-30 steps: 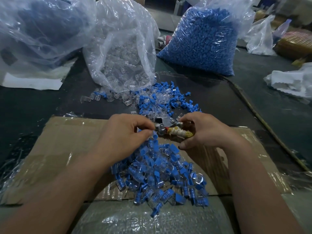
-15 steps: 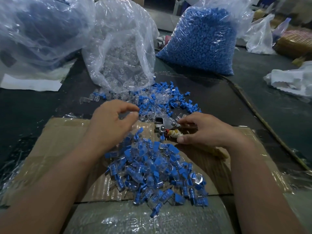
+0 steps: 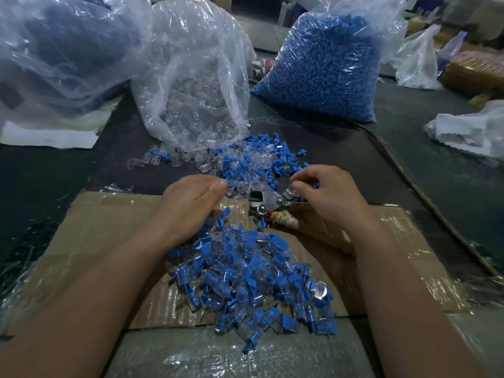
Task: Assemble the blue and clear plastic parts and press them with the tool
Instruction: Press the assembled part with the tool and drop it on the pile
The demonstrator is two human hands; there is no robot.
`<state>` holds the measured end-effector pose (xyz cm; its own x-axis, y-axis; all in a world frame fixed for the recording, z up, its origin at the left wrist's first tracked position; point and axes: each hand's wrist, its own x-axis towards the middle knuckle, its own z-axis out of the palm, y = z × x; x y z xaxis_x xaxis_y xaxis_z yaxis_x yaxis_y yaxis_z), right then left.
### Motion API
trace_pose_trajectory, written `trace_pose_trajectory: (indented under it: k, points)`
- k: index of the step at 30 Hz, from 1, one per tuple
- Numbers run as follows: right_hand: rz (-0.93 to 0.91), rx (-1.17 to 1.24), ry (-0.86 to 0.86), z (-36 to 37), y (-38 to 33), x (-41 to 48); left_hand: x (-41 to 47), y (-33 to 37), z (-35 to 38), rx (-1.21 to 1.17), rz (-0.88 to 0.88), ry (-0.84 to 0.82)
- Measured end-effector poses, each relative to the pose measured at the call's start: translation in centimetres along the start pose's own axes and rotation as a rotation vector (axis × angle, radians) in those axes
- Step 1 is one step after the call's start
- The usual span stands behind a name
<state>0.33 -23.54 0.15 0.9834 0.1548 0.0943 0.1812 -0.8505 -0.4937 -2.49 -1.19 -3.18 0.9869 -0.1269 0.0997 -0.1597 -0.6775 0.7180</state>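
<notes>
At twelve o'clock the loose parts point(image 3: 246, 162) lie within easy reach, finished pieces point(image 3: 245, 274) heaped at six. The left hand point(image 3: 191, 200) reaches among them, and I cannot tell its grip. The right hand point(image 3: 332, 195) pinches a clear part point(image 3: 289, 191) just beside the tool point(image 3: 266, 201), perhaps for pressing.

Dim light falls on a dark worktable point(image 3: 54, 170) partly covered by flattened cardboard point(image 3: 109, 227).
</notes>
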Motion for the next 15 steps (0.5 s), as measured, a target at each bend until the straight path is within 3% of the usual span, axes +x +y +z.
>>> trace_pose_trajectory:
  k: [6, 11, 15]
  points:
    - [-0.037, 0.0, 0.036, 1.7, -0.9, 1.1, -0.6, 0.2, -0.6, -0.182, -0.004, 0.327]
    - [-0.019, -0.103, -0.042, 2.8, -0.7, 1.8, -0.8, 0.5, -0.8, -0.36, 0.018, 0.354]
    - [-0.023, -0.104, 0.001, 2.9, -0.6, 2.0, -0.8, 0.5, -0.9, -0.418, 0.02, 0.318]
